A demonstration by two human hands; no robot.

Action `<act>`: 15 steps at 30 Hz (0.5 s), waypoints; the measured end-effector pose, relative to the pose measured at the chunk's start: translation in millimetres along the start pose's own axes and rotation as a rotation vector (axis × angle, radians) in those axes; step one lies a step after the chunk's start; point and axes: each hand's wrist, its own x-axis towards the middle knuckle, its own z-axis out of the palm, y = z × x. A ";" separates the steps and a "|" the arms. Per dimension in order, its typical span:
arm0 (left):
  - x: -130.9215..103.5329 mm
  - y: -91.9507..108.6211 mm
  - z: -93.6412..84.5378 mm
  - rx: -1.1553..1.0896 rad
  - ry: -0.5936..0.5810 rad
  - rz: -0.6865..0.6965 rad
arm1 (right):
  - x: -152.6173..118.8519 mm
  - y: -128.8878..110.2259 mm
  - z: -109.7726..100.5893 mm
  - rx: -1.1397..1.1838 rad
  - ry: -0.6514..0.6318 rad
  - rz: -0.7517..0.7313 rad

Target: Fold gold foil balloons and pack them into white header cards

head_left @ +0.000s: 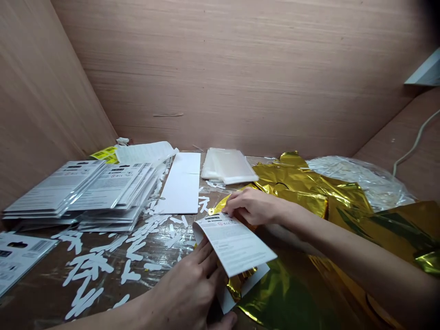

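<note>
A white printed card [237, 245], folded over, stands in front of me with crinkled gold foil [237, 286] between its two halves. My left hand [195, 282] grips the card from the near left, some fingers tucked under the upper half and the thumb low at the lower half. At the far end of the fold, my right hand [249, 204] is closed, its curled fingertips pinching the card's edge. Beneath my right forearm spread large sheets of shiny gold foil [305, 181]. The fingertips of my left hand are partly hidden by the card.
Stacks of bagged printed cards [99, 188] stand on the left, with another card [20, 259] nearer. Small white cut-outs [89, 266] lie scattered. Behind are a blank white card [184, 183], clear sleeves [227, 165] and a plastic bag [360, 181]. Wooden panels [220, 82] enclose the workspace.
</note>
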 end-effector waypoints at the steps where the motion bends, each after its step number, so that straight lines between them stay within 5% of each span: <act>1: 0.8 0.1 -0.8 -0.022 0.007 0.011 | -0.1 -4.4 -3.1 -0.048 -0.033 -0.008; 11: -2.7 0.8 -4.0 -0.033 -0.035 0.049 | 5.5 -40.1 -3.3 -0.239 -0.205 0.159; 15: -10.1 -6.0 -21.2 0.051 0.116 0.110 | 4.3 -40.1 2.4 -0.244 -0.131 0.087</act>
